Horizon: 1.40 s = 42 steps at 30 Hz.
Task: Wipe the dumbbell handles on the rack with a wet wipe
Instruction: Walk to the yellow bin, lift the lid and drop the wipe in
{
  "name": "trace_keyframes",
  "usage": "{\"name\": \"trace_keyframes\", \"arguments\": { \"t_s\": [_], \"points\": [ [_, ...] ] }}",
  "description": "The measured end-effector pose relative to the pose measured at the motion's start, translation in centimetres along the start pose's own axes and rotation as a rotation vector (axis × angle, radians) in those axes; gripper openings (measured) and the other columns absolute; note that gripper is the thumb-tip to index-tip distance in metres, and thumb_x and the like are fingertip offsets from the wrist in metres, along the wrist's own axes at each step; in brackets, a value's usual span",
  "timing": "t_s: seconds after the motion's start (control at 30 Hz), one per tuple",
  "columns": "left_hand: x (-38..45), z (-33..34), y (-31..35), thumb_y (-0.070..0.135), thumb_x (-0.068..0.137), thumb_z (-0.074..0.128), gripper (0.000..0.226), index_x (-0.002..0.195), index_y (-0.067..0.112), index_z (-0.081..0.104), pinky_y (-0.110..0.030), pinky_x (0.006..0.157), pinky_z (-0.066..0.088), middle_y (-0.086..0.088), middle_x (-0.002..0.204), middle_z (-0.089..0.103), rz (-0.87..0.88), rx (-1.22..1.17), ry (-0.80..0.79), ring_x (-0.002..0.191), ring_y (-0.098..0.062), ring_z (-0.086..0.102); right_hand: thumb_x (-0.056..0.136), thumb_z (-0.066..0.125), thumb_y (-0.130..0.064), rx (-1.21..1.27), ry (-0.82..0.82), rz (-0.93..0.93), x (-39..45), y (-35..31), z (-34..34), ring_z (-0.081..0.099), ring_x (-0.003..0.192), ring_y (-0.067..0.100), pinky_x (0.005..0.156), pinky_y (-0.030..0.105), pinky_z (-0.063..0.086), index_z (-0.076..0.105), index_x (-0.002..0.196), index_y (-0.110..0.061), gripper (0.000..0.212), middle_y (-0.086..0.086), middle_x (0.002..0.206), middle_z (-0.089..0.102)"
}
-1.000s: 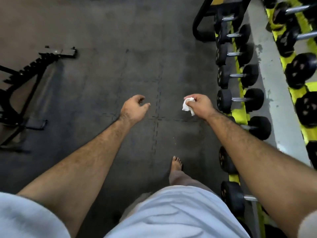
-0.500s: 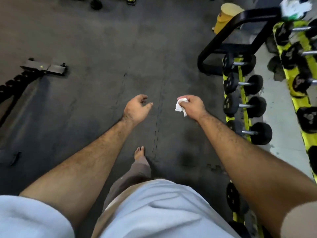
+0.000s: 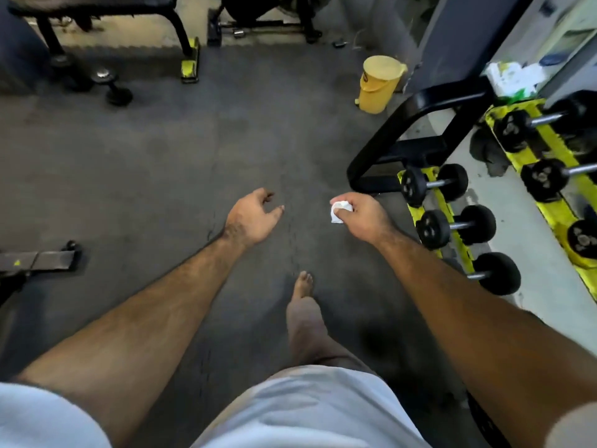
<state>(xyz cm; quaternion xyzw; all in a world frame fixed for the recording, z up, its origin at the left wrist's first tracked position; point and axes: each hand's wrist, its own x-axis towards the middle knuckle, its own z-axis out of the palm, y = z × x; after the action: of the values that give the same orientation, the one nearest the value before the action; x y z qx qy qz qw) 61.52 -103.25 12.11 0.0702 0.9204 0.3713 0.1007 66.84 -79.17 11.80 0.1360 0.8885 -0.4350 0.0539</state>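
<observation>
here right hand [image 3: 361,218] pinches one wet wipe [image 3: 339,212]; left hand [image 3: 252,218] loose, empty.

Rack at right of frame, my hands centre.
My left hand [image 3: 252,218] sits left of my right hand [image 3: 358,218]; dumbbell rack [image 3: 426,176] right, bin [image 3: 379,84] above it, bench [image 3: 97,14] upper left.

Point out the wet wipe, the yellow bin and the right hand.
wet wipe [image 3: 338,212], head view, crumpled white middle.
yellow bin [image 3: 378,88], head view, front wall.
right hand [image 3: 363,218], head view, back of hand.
</observation>
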Motion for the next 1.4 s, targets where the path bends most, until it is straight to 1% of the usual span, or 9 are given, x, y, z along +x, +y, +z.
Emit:
{"name": "trace_keyframes", "arguments": {
  "t_s": [0.13, 0.27, 0.57, 0.7, 0.8, 0.93, 1.1, 1.2, 1.4],
  "points": [
    [12.4, -1.3, 1.7, 0.03, 0.092, 0.067, 0.044, 0.131, 0.01, 0.06, -0.026, 0.1, 0.04, -0.006, 0.13, 0.064, 0.0, 0.077, -0.04, 0.122, -0.023, 0.057, 0.091, 0.059, -0.016, -0.004, 0.037, 0.039, 12.1, -1.1, -1.2, 0.061, 0.094, 0.006, 0.081, 0.021, 0.044, 0.075, 0.1, -0.017, 0.018, -0.024, 0.087, 0.062],
    [24.8, -3.7, 4.2, 0.03, 0.092, 0.066, 0.046, 0.134, 0.012, 0.058, -0.027, 0.1, 0.039, -0.006, 0.134, 0.062, 0.027, 0.14, -0.062, 0.122, -0.024, 0.058, 0.092, 0.058, -0.019, -0.046, 0.054, 0.056, 23.7, -3.0, -4.0, 0.056, 0.094, 0.006, 0.08, 0.018, 0.039, 0.073, 0.112, -0.024, 0.025, -0.014, 0.098, 0.062],
    [50.8, -5.1, 7.3, 0.03, 0.09, 0.067, 0.047, 0.134, 0.015, 0.058, -0.025, 0.102, 0.039, -0.004, 0.132, 0.063, 0.052, 0.083, -0.094, 0.124, -0.021, 0.056, 0.093, 0.06, -0.019, -0.049, 0.125, 0.062, 47.4, -6.0, -8.4, 0.063, 0.107, 0.015, 0.089, 0.023, 0.045, 0.073, 0.113, -0.02, 0.024, -0.003, 0.116, 0.071],
    [64.4, -5.4, 8.2, 0.031, 0.092, 0.065, 0.046, 0.135, 0.014, 0.057, -0.025, 0.102, 0.038, -0.004, 0.134, 0.062, 0.153, 0.146, -0.135, 0.125, -0.022, 0.055, 0.095, 0.058, -0.015, -0.035, 0.188, 0.038, 59.4, -8.1, -9.6, 0.065, 0.103, 0.021, 0.09, 0.033, 0.05, 0.073, 0.106, -0.008, 0.02, 0.005, 0.11, 0.072],
    [74.4, -6.1, 10.2, 0.033, 0.094, 0.062, 0.047, 0.137, 0.016, 0.055, -0.027, 0.102, 0.039, -0.004, 0.137, 0.06, 0.227, 0.198, -0.206, 0.127, -0.024, 0.054, 0.095, 0.06, -0.016, -0.035, 0.254, 0.085, 67.9, -9.5, -10.8, 0.066, 0.107, 0.022, 0.089, 0.029, 0.049, 0.073, 0.114, -0.016, 0.023, 0.003, 0.115, 0.072],
    [86.5, -6.6, 13.8, 0.037, 0.096, 0.058, 0.051, 0.142, 0.016, 0.049, -0.027, 0.102, 0.037, -0.006, 0.142, 0.055, 0.36, 0.321, -0.311, 0.13, -0.026, 0.051, 0.094, 0.06, -0.018, -0.034, 0.338, 0.183, 77.1, -10.9, -13.4, 0.065, 0.104, 0.024, 0.088, 0.035, 0.052, 0.071, 0.118, -0.02, 0.026, 0.006, 0.113, 0.072],
    [99.7, -4.9, 17.6, 0.041, 0.095, 0.058, 0.057, 0.145, 0.018, 0.045, -0.03, 0.102, 0.039, -0.007, 0.143, 0.054, 0.46, 0.448, -0.459, 0.13, -0.028, 0.05, 0.09, 0.065, -0.019, 0.033, 0.342, 0.272, 87.7, -10.0, -16.9, 0.065, 0.101, 0.017, 0.082, 0.022, 0.045, 0.071, 0.112, -0.02, 0.023, -0.003, 0.103, 0.072],
    [107.9, -2.2, 19.9, 0.043, 0.093, 0.059, 0.058, 0.144, 0.018, 0.046, -0.033, 0.102, 0.04, -0.01, 0.141, 0.055, 0.537, 0.487, -0.493, 0.128, -0.029, 0.051, 0.085, 0.067, -0.017, 0.098, 0.359, 0.315, 94.6, -8.0, -18.9, 0.066, 0.097, 0.015, 0.085, 0.028, 0.049, 0.07, 0.106, -0.023, 0.022, -0.011, 0.093, 0.068],
    [122.9, 3.5, 25.2, 0.045, 0.09, 0.062, 0.067, 0.147, 0.017, 0.04, -0.037, 0.102, 0.045, -0.011, 0.139, 0.056, 0.55, 0.496, -0.597, 0.127, -0.032, 0.053, 0.083, 0.065, -0.014, 0.131, 0.383, 0.381, 108.6, -4.0, -24.3, 0.066, 0.094, 0.019, 0.082, 0.032, 0.05, 0.069, 0.099, -0.018, 0.018, -0.002, 0.098, 0.073]
  ]
}}
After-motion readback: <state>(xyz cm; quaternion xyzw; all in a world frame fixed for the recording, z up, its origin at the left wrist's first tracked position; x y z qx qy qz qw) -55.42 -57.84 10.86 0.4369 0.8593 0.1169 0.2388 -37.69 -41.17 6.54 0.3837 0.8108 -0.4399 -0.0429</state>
